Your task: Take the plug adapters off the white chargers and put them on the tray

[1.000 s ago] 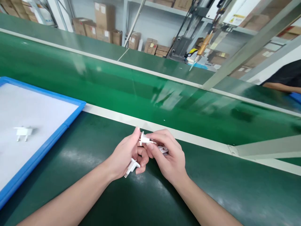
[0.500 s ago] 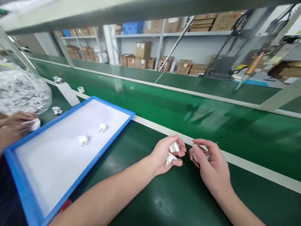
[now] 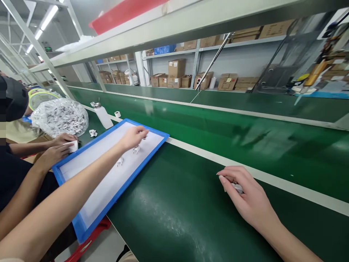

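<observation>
Over the far end of a white tray with a blue rim (image 3: 141, 173), my left hand (image 3: 135, 138) is closed, palm down. The white plugs it held a moment ago are mostly hidden under its fingers. Two white two-pin plugs lie on the tray: one plug (image 3: 136, 149) just below that hand, another plug (image 3: 119, 162) nearer me. My right hand (image 3: 247, 194) is held above the green bench, fingers curled around a small white plug (image 3: 237, 188), of which only part shows.
Left of the tray, a co-worker's hands (image 3: 61, 147) hold a white piece. Beyond are a clear bag of white parts (image 3: 65, 116), a white bottle (image 3: 103, 115) and a small white part (image 3: 117, 114). A green belt (image 3: 218, 138) runs behind the bench (image 3: 174, 203).
My left hand has swung left from beside my right hand to above the tray, turning palm down. My right hand stays closed in about the same place. The view has shifted left.
</observation>
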The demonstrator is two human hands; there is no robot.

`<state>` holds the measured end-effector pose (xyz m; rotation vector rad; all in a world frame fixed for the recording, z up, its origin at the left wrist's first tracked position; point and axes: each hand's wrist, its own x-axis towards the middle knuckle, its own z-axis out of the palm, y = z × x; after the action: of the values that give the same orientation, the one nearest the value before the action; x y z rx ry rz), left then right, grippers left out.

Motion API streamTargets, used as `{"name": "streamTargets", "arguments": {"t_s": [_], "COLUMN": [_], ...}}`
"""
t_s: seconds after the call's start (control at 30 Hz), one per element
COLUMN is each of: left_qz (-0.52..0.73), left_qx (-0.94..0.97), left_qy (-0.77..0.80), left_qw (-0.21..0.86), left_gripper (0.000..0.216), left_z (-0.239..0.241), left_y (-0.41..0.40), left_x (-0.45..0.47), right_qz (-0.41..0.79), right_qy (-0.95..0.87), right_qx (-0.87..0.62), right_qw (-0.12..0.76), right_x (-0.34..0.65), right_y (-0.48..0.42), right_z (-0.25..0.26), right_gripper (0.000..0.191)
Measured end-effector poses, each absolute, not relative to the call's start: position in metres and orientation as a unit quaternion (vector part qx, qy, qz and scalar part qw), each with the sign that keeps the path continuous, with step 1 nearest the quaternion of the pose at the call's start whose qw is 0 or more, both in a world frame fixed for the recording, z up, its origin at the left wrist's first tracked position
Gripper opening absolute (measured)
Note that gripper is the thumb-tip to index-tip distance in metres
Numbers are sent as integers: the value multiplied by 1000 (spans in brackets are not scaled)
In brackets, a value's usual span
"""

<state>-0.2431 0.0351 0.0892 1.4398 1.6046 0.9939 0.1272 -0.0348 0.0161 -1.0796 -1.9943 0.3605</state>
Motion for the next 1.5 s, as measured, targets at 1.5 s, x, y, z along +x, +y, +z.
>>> {"name": "streamTargets", "arguments": {"t_s": [1.5], "left_qz": [43], "left_qx": [774], "left_qy": [630], "left_qw": [45], "left_gripper": [65], "left_z": [49], "left_y": [-11], "left_x": [-312], "right_qz": [753], "right_qy": [-214], "right_qx": [-398], "right_qw": [479], "right_x": [90], "right_y": [-62], "right_z": [33], "right_gripper": [35]}}
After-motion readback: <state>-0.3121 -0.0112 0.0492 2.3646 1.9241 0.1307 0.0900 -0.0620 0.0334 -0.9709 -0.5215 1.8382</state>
